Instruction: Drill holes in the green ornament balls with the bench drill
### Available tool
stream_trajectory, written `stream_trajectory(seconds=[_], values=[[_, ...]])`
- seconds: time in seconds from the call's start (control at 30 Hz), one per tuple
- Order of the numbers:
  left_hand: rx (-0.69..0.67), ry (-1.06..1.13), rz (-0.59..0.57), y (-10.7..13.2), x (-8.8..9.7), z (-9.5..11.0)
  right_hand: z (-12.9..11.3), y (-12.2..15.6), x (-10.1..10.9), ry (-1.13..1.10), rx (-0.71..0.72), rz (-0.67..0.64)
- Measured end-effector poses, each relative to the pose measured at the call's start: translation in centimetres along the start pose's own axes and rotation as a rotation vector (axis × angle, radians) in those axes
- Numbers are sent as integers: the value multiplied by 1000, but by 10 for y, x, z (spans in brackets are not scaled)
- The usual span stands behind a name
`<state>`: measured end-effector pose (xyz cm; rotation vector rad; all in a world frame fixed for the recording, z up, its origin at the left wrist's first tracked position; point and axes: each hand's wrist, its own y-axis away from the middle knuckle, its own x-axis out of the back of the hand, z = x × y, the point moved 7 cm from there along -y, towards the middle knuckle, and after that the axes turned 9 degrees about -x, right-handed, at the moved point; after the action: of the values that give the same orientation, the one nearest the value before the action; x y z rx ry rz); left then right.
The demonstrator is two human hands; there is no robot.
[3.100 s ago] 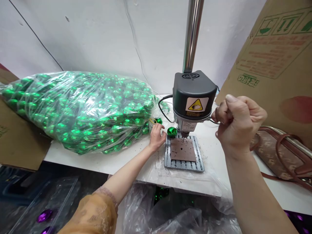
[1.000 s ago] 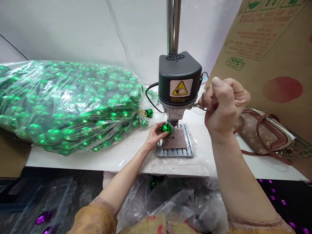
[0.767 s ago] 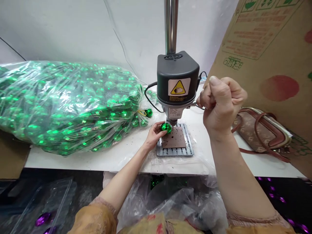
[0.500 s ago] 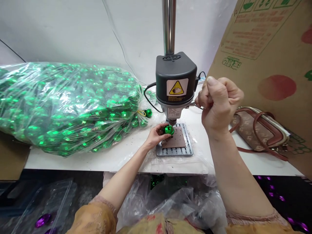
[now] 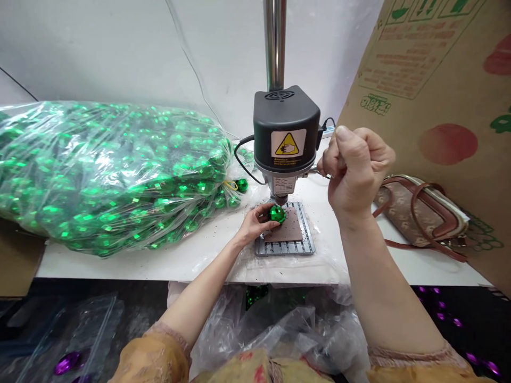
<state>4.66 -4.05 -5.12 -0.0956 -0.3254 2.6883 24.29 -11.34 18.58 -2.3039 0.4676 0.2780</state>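
Note:
Between the thumb and fingers of my left hand [image 5: 255, 222] is a shiny green faceted ball [image 5: 277, 214]. It sits under the chuck [image 5: 281, 200] of a small black drill press [image 5: 286, 127], over a brown square board [image 5: 285, 229] on the grey slotted base [image 5: 305, 248]. Whether the bit touches the ball is hard to make out. My right hand [image 5: 357, 170] is closed in a fist around the lever [image 5: 314, 171] at the machine's right side; most of the lever is hidden by the fingers.
A large clear bag of green balls [image 5: 115, 175] lies on the white table [image 5: 159, 264] at left. To the right are a brown patterned handbag [image 5: 423, 210] and a tall cardboard box [image 5: 423, 106]. Crumpled clear plastic [image 5: 279, 335] hangs at the table's front edge.
The green ball has turned in my left hand and now shows a faceted side. My right hand stays on the lever almost unchanged. The view has shifted slightly.

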Motion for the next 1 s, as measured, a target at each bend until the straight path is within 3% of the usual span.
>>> stream_trajectory(seconds=[0.13,0.33,0.6,1.0], values=[[-22,-24,6,5,-6,3,-3,0,-2,-48,6,1],[-157,-297,58,19,-23,16,-7,1,-3,-65,-1,26],[-255,-423,101,27,-36,26,-6,1,-3,-70,5,16],[-149,-466,145,25,-31,19,-10,12,-1,-35,65,30]])
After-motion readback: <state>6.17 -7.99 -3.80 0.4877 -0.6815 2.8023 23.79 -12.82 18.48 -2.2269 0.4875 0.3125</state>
